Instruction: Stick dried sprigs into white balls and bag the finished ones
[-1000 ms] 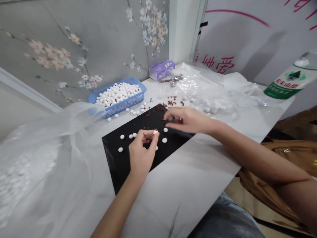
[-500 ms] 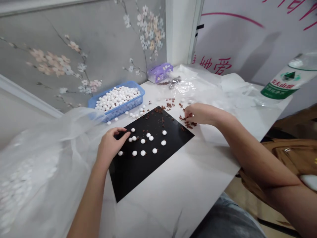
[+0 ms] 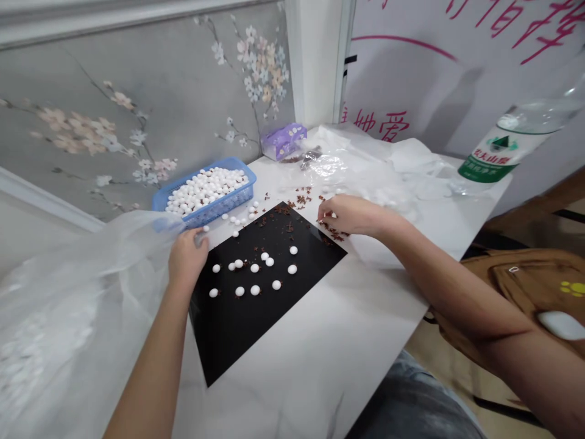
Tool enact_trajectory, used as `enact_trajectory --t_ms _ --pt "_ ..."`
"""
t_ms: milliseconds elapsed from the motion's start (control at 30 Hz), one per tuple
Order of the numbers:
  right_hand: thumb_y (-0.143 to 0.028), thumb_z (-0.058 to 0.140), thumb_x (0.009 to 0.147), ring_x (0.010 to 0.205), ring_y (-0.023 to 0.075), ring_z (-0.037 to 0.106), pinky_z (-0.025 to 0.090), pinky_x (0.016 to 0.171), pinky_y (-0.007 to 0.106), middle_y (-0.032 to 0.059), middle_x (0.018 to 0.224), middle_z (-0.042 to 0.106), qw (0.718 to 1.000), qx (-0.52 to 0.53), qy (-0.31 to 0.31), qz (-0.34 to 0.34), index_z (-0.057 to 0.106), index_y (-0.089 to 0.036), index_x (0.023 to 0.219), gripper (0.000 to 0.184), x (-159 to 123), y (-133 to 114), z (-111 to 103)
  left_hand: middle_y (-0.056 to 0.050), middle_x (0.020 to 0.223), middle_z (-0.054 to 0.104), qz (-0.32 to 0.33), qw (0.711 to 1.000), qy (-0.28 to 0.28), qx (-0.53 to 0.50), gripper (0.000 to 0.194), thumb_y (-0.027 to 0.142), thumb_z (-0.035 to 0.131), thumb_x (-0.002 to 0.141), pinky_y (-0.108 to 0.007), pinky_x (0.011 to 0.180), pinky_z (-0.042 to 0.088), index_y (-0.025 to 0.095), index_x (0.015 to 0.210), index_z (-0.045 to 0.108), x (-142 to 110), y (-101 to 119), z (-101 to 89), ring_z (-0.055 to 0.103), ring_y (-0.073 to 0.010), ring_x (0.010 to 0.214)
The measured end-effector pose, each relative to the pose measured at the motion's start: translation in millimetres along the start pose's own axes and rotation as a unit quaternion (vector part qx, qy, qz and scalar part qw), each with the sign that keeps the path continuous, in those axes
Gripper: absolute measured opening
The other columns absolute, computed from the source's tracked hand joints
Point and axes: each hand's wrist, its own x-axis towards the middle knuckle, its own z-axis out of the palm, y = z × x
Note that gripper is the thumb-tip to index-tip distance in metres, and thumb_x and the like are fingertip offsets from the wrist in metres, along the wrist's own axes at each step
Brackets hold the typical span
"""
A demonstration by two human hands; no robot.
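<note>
My left hand (image 3: 187, 255) is at the left corner of a black mat (image 3: 228, 323), beside a small white rounded piece (image 3: 206, 229). Its thumb and forefinger are curved with a gap between them. My right hand (image 3: 350, 214) is at the mat's right edge, fingertips pinched together and lowered to a heap of small brown star-shaped pieces (image 3: 336, 234). Whatever lies between those fingertips is too small to make out. Several white rounded pieces (image 3: 255, 290) are spread over the mat, some with a brown bit showing at the side.
A blue basket (image 3: 249, 190) full of white pieces stands against the wall. Behind are a purple packet (image 3: 284, 141) and clear plastic bags (image 3: 329, 161). A large bottle (image 3: 491, 155) leans at the right. A big translucent bag (image 3: 91, 292) of white pieces covers the left side.
My left hand let go of a white piece with a brown bit and moved left towards the basket. The right hand went from above the mat to the brown heap. The view turned right.
</note>
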Motion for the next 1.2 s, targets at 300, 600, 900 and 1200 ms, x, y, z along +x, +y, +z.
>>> enact_trajectory --t_ms 300,600,900,1200 --pt "-0.007 0.043 0.077 0.083 0.0193 0.060 0.042 0.068 0.025 0.0099 0.093 0.067 0.994 0.068 0.081 -0.029 0.065 -0.014 0.089 0.026 1 -1 1 -0.011 0.095 0.064 -0.035 0.989 0.110 -0.094 0.026 0.026 0.046 0.079 -0.042 0.081 0.047 0.011 0.096 0.060 -15 6 -1.7 0.061 -0.0278 0.088" --pt "-0.019 0.053 0.082 0.064 0.0137 0.064 0.051 0.053 0.022 0.0071 0.075 0.068 0.907 0.418 0.037 0.043 0.065 -0.013 0.081 0.013 -4 -26 6 -0.004 0.091 0.065 -0.041 0.877 0.039 -0.478 0.021 0.035 0.056 0.082 -0.026 0.073 0.050 0.020 0.096 0.059 -128 116 8.5 0.064 -0.0148 0.081" --pt "-0.016 0.062 0.077 0.068 0.0120 0.067 0.054 0.057 0.019 0.0064 0.081 0.069 0.883 0.468 -0.007 -0.033 0.066 -0.013 0.092 0.016 -2 -30 24 -0.005 0.089 0.066 -0.088 0.842 -0.011 -0.532 0.019 0.034 0.060 0.079 -0.025 0.071 0.051 0.019 0.092 0.061 -135 119 12.8 0.064 -0.0141 0.079" --pt "-0.018 0.042 0.089 0.045 0.0102 0.055 0.047 0.043 0.019 -0.0019 0.049 0.055 0.942 0.335 -0.005 -0.012 0.059 -0.012 0.110 0.027 -1 -28 29 -0.004 0.088 0.066 -0.069 0.836 -0.047 -0.543 0.020 0.034 0.061 0.079 -0.025 0.071 0.052 0.019 0.092 0.062 -138 121 14.1 0.063 -0.0127 0.075"
